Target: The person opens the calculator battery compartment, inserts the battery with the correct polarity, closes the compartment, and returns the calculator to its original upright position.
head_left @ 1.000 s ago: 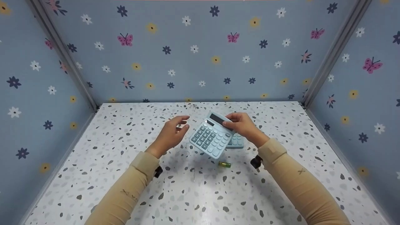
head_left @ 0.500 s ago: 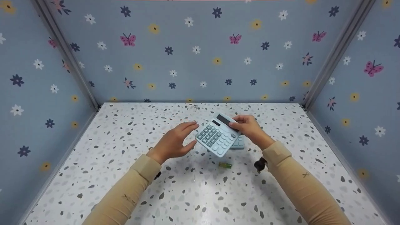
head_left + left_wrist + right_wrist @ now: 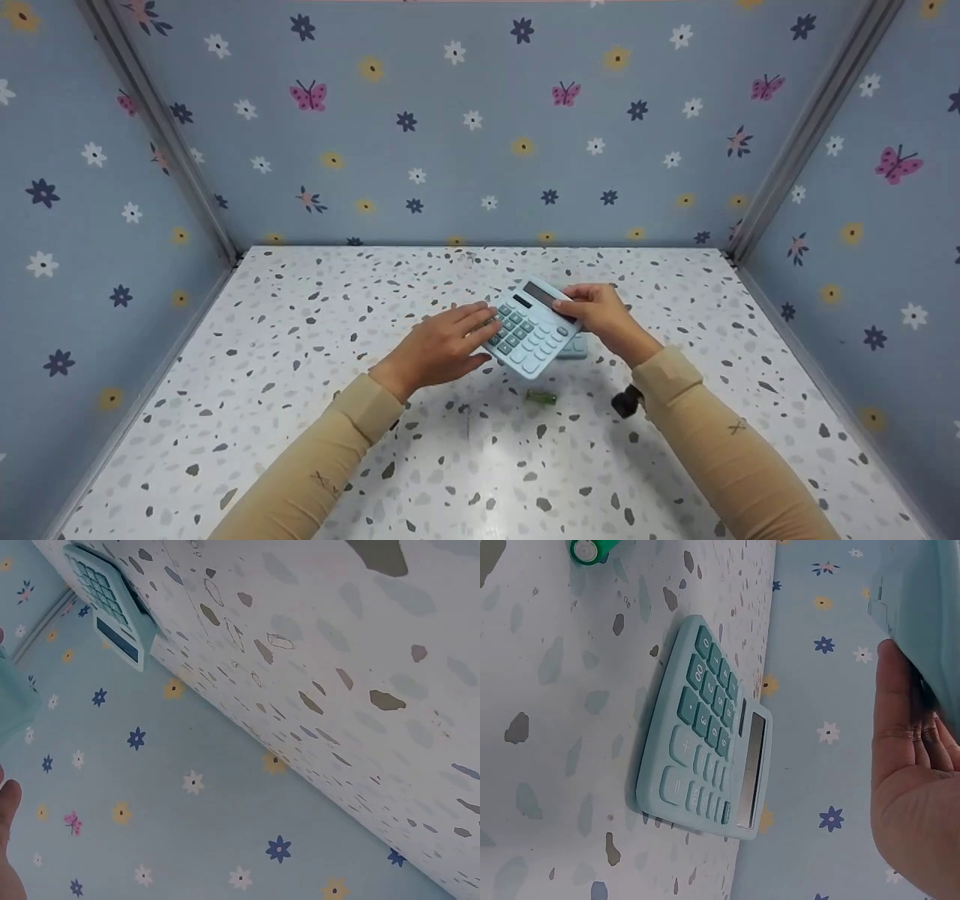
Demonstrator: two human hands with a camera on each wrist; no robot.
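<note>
A light blue calculator (image 3: 541,330) is held tilted above the table, its keys facing up. My right hand (image 3: 604,311) pinches it by the upper right edge, thumb over the display side and fingers beneath; the right wrist view shows its underside (image 3: 922,615). My left hand (image 3: 442,346) lies over the lower left corner, with its fingers nearly straight across the keys and the thumb beside the edge. A second matching calculator (image 3: 694,735) lies on the table, mostly hidden by the held one in the head view. Nearer me lies a green battery (image 3: 541,397).
The white speckled table (image 3: 420,480) is bounded by flowered blue panels at the back (image 3: 480,157) and both sides, with grey metal posts at the corners. A dark wrist camera (image 3: 625,402) hangs under the right sleeve.
My left hand has moved right and its fingers now overlap the calculator's keys. The calculator, held in my right hand, has shifted right and slightly nearer. The battery and second calculator stay put.
</note>
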